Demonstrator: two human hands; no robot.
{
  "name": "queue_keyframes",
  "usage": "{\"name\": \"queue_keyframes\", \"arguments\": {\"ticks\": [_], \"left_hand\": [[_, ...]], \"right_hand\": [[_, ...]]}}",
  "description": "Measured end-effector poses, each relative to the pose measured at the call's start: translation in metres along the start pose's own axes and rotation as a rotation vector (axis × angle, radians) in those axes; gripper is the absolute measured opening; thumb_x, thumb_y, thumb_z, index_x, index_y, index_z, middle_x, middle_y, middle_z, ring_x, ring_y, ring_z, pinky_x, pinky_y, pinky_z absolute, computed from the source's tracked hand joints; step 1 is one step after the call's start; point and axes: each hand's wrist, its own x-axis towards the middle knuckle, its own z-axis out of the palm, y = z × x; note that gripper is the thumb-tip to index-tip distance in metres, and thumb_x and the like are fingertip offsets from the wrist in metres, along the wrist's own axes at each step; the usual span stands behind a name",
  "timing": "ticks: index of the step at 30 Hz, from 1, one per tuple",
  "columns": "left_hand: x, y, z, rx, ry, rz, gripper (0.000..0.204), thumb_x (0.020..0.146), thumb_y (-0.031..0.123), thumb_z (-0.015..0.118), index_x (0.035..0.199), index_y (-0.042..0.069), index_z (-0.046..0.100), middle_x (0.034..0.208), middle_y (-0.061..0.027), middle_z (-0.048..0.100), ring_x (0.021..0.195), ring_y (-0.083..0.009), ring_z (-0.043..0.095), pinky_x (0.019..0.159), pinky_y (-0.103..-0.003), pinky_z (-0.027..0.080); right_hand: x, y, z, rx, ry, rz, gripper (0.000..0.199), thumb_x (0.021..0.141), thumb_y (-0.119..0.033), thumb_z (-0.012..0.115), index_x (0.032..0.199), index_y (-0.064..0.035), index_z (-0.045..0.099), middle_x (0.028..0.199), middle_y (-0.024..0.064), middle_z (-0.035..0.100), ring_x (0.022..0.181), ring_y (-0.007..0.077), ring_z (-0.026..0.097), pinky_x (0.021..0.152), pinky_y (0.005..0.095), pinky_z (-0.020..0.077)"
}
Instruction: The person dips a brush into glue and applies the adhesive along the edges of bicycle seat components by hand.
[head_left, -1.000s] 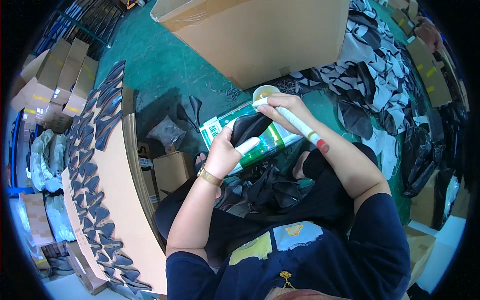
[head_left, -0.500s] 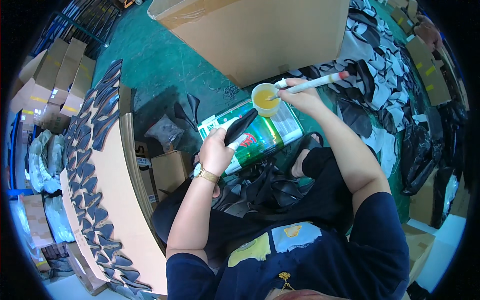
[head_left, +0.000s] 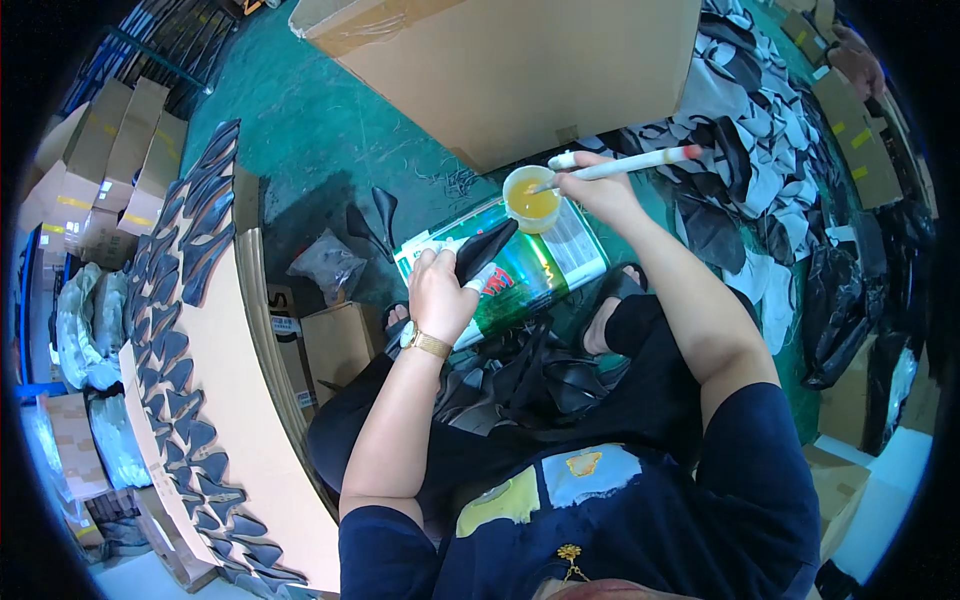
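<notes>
My left hand (head_left: 438,298), with a watch at its wrist, is closed on a black pointed leather-like piece (head_left: 486,250). The piece's narrow end points toward a pale cup (head_left: 511,212) of yellow liquid (head_left: 541,203). My right hand (head_left: 598,190) grips a brush (head_left: 640,162) with a long white, wrapped-looking handle and a red end. Its tip reaches over or into the cup; I cannot tell whether it touches the liquid. White wraps cover some fingers on both hands. Under the cup lies a green printed tin (head_left: 545,285) on its side.
On my left, black pieces (head_left: 180,375) lie in rows along a cardboard sheet (head_left: 240,400). A big carton (head_left: 520,80) stands ahead. Grey and black scraps (head_left: 740,130) are heaped at the far right. More dark pieces (head_left: 540,375) lie between my legs; two black pieces (head_left: 383,212) rest beside the tin.
My left hand has shifted slightly right and away from me, still holding the black piece. The brush tip has moved a little left and farther away at the cup.
</notes>
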Motion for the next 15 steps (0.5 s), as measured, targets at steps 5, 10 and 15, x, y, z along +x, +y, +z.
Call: {"name": "queue_keyframes", "arguments": {"ticks": [5,10,15], "left_hand": [[0.008,0.010,-0.004,-0.155,-0.013,-0.018,0.059,0.072,0.026,0.077,0.121,0.000,0.055,0.100,-0.0213,0.060,0.094,-0.0379,0.056,0.084,-0.042,0.046],[0.017,0.012,0.004,-0.153,0.032,-0.009,0.057,0.073,0.028,0.077,0.118,0.000,0.056,0.099,-0.0213,0.060,0.093,-0.0372,0.057,0.084,-0.041,0.046],[0.023,0.027,0.003,-0.075,0.006,-0.038,0.031,0.069,0.025,0.075,0.083,0.000,0.064,0.087,-0.0168,0.057,0.087,-0.0350,0.055,0.078,-0.044,0.042]], "right_hand": [[-0.008,-0.006,-0.020,0.505,0.012,0.232,0.022,0.079,-0.009,0.065,0.100,-0.0011,0.063,0.078,0.0029,0.064,0.065,0.0082,0.059,0.060,0.0216,0.0487],[-0.017,-0.025,-0.028,0.537,0.011,0.012,0.023,0.079,-0.005,0.063,0.101,-0.0001,0.063,0.085,0.0044,0.064,0.072,0.0083,0.059,0.064,0.0217,0.0489],[-0.032,-0.067,-0.045,0.531,-0.097,-0.078,0.025,0.082,-0.006,0.064,0.105,0.0017,0.062,0.093,0.0078,0.065,0.082,0.0128,0.062,0.073,0.0255,0.0511]]}}
